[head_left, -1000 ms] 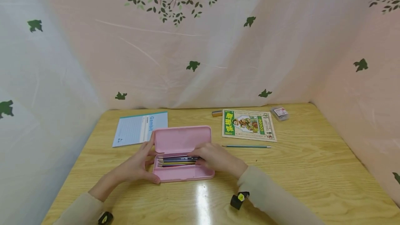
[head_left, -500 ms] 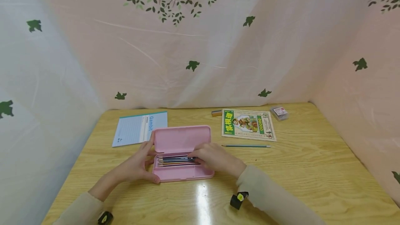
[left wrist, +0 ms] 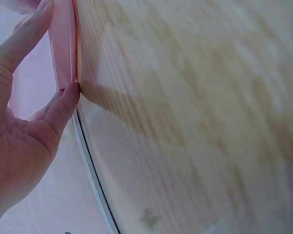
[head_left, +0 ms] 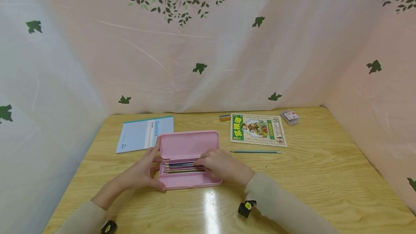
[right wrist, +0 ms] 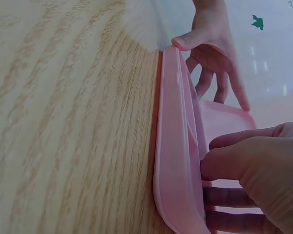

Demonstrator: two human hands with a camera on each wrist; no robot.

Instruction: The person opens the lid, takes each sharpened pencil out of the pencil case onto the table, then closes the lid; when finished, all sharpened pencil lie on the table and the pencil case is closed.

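Note:
A pink pencil case (head_left: pixel 180 181) lies with its lid raised in the head view, several pencils (head_left: pixel 182 167) side by side in its rear compartment. My left hand (head_left: pixel 141 172) holds the case's left end, thumb at the front corner and index finger along the lid's edge. In the right wrist view the other fingers of this left hand (right wrist: pixel 215 48) reach behind the case. My right hand (head_left: pixel 224 165) reaches into the right end with bent fingers on the pencils, covering their right ends. The case's wall hides these fingertips in the right wrist view.
A blue-white notebook (head_left: pixel 139 133) lies behind the case to the left. To the right are a green pencil (head_left: pixel 256 151), a picture booklet (head_left: pixel 258 129), a small brown block (head_left: pixel 225 117) and a small clear box (head_left: pixel 290 117). Patterned cloth hangs behind the table.
The pencils have shifted and rolled under my right hand, so different colours show on top. My right hand has moved very slightly left. The left hand and case stay in place.

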